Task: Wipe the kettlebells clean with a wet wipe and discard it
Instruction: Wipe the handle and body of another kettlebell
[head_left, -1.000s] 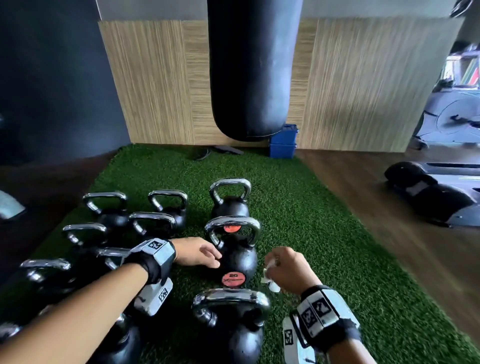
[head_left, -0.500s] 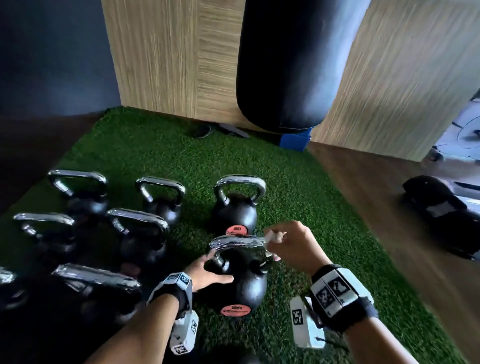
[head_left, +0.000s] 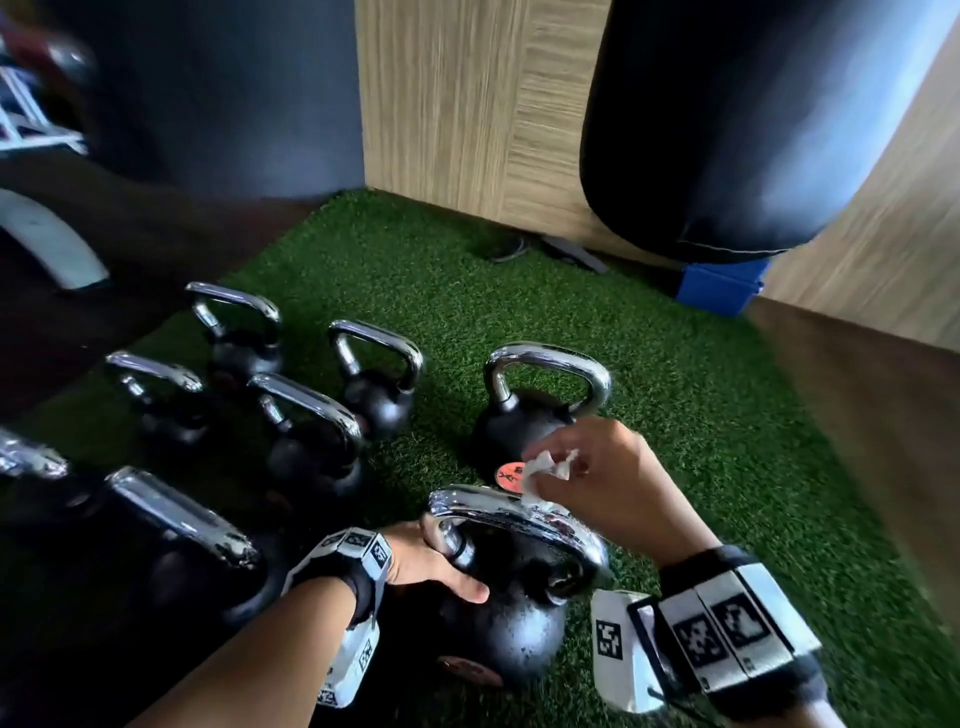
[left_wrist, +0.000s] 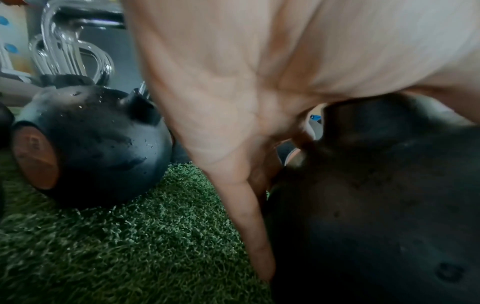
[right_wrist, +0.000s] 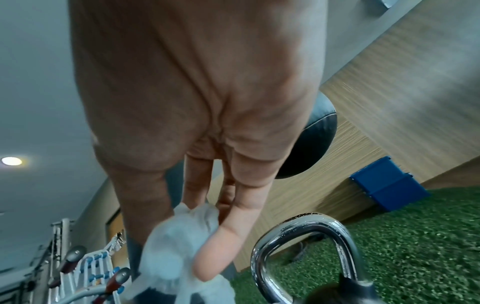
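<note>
Wiping kettlebell (head_left: 511, 618) handle, wet wipe (head_left: 545, 470) in right hand (head_left: 608, 478).

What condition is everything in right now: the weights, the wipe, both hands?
Near kettlebell: tilted, steadied by the left hand.
Left hand: gripping that kettlebell's handle base.
Wipe: crumpled, touching the chrome handle.
Right hand: pinching the wipe.
Other kettlebells: upright on the turf.

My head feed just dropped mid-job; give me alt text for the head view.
The right hand holds a crumpled wet wipe at the chrome handle of the nearest kettlebell, while the left hand grips that handle's near end. More kettlebells stand on green turf, under a hanging punching bag.
</note>
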